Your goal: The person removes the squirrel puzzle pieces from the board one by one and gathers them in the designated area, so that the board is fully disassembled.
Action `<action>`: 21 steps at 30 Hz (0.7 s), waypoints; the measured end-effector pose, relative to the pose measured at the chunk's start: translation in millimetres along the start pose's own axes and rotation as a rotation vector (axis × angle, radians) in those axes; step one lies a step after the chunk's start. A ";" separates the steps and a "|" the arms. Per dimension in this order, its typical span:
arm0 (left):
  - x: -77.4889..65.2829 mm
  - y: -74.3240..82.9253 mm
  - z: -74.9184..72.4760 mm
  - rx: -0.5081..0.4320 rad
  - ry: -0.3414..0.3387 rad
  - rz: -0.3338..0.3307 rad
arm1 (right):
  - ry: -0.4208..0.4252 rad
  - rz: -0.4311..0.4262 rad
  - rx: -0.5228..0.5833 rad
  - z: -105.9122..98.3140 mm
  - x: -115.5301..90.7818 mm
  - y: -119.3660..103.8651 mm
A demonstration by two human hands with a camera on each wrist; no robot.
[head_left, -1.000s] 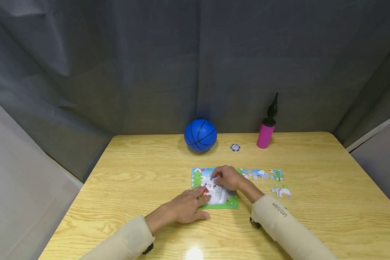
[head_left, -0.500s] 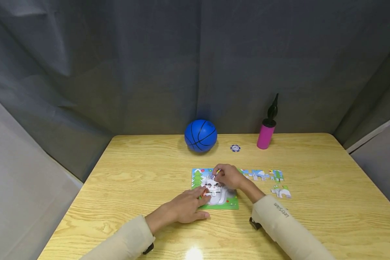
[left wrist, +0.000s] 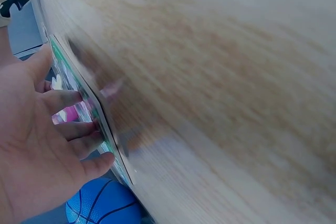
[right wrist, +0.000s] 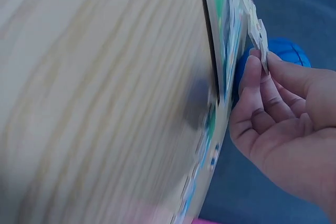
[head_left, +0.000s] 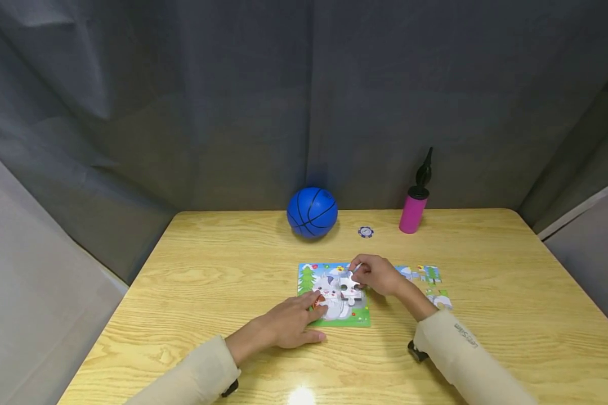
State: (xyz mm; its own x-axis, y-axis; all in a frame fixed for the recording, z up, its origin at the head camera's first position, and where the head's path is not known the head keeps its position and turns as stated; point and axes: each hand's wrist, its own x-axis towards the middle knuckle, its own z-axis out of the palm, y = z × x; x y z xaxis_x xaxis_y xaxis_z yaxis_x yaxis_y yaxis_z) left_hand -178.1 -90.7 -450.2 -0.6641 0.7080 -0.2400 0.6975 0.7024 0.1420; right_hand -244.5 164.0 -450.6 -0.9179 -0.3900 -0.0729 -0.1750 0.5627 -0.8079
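Observation:
A small jigsaw puzzle board (head_left: 342,323) with a white animal, a green tree and a blue sky lies at the middle of the table. My left hand (head_left: 295,322) rests on its lower left, fingers spread; in the left wrist view the fingertips touch the board (left wrist: 105,114) near its edge. My right hand (head_left: 379,275) pinches a white puzzle piece (head_left: 351,290) between thumb and fingers above the board's right half. Seen edge-on in the right wrist view, that puzzle piece (right wrist: 257,30) is raised off the board and may be several joined parts.
Several loose puzzle pieces (head_left: 429,274) lie right of the board, partly hidden by the right hand. Behind stand a blue ball (head_left: 312,212) and a pink pump (head_left: 413,212) with a black top. A poker chip (head_left: 366,232) lies between them.
My right hand has lifted the white puzzle piece from the animal's head and carried it a little to the right. The picture on the board beneath shows again. My left hand stays put.

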 end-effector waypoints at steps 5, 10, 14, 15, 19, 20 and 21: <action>0.0 -1.2 0.7 -0.007 0.000 -0.001 | 0.013 -0.017 -0.014 -13.5 -10.7 7.9; -0.4 -0.9 0.4 0.000 0.005 0.006 | 0.029 0.008 -0.027 -26.7 -22.6 17.5; -0.6 -0.1 -0.4 0.001 0.004 0.010 | 0.039 0.023 -0.021 -38.3 -33.3 24.0; -0.4 0.0 -0.4 0.003 0.004 0.011 | 0.039 0.030 -0.019 -41.3 -35.9 25.5; 0.2 -0.1 -0.3 0.006 0.004 0.014 | 0.033 0.042 -0.021 -51.7 -44.6 32.9; 0.4 -0.1 -0.2 0.007 0.004 0.014 | 0.031 0.051 -0.021 -53.8 -46.4 34.7; 0.6 -0.1 0.0 0.007 0.004 0.015 | 0.030 0.055 -0.021 -55.8 -48.1 36.4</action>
State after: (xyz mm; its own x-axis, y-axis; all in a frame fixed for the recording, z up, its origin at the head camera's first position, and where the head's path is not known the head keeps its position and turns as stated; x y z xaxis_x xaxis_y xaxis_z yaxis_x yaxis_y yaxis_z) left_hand -178.5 -90.3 -450.3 -0.6548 0.7187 -0.2337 0.7092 0.6913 0.1387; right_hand -226.6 243.9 -443.8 -0.9364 -0.3365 -0.0992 -0.1312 0.5981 -0.7906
